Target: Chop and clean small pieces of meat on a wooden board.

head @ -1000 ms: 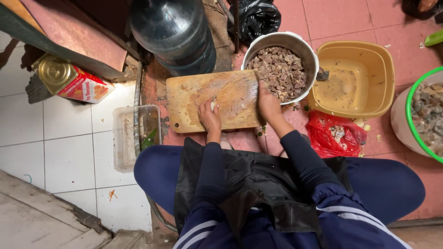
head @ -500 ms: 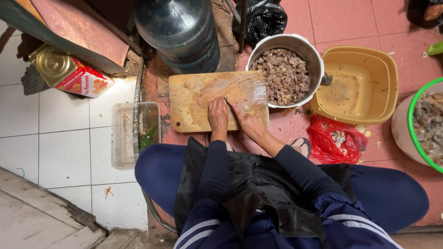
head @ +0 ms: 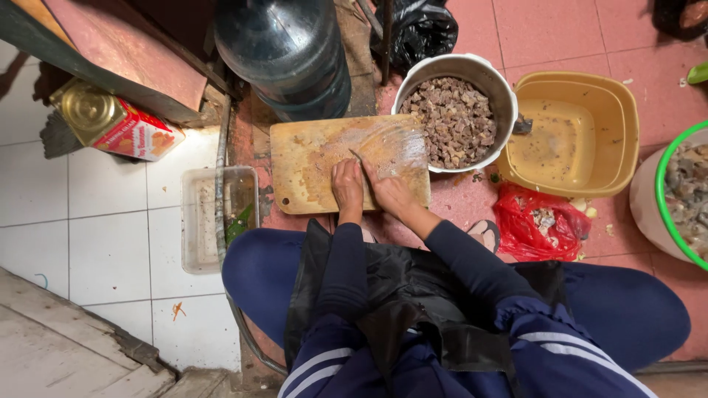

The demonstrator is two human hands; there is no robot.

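Note:
A worn wooden cutting board (head: 317, 158) lies on the red tiled floor in front of my knees. My left hand (head: 346, 186) rests on its near edge, fingers curled down over a small pale piece of food that is mostly hidden. My right hand (head: 392, 195) sits right beside it, touching it, and grips a knife (head: 359, 160) whose thin dark blade points up-left across the board. A metal pot (head: 483, 74) full of small chopped brown meat pieces stands at the board's right end.
A yellow basin (head: 612, 110) holding cloudy liquid sits right of the pot, with a red plastic bag (head: 538, 221) below it and a green-rimmed bowl (head: 667, 199) at the far right. A large dark water bottle (head: 284, 51), a black bag (head: 420, 29), a clear container (head: 214, 221) and a tin (head: 110, 125) surround the board.
My right hand has come back from the pot's rim to the board, close beside my left hand. The left hand has stayed at the board's near edge.

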